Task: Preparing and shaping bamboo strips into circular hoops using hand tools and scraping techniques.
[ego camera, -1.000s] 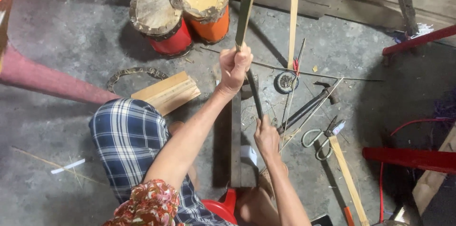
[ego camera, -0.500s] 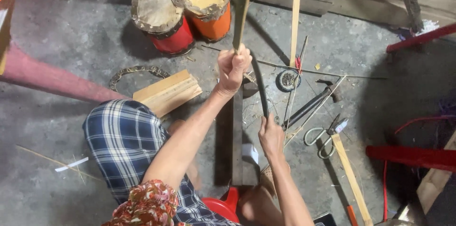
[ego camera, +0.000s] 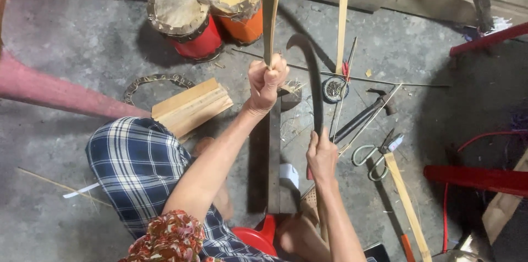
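My left hand (ego camera: 266, 82) grips a long bamboo strip (ego camera: 271, 9) that stands upright and runs out of the top of the view. My right hand (ego camera: 322, 154) holds the handle of a dark curved blade (ego camera: 312, 77), a hooked knife raised just to the right of the strip with its tip bent toward it. Under both hands a dark wooden block (ego camera: 273, 152) lies on the concrete floor. My knee in blue checked cloth (ego camera: 137, 168) is at the lower left.
Two drums, red (ego camera: 184, 17) and orange (ego camera: 236, 0), stand at the top. A pale wood block (ego camera: 190, 106), a hammer (ego camera: 366, 116), scissors (ego camera: 377, 154), a small round tin (ego camera: 333, 89), thin bamboo slats (ego camera: 342, 14) and a red bar (ego camera: 476, 178) lie around.
The curved blade has risen from low beside the strip to upright at its right. My left hand stays clenched on the strip; my right hand has shifted slightly right.
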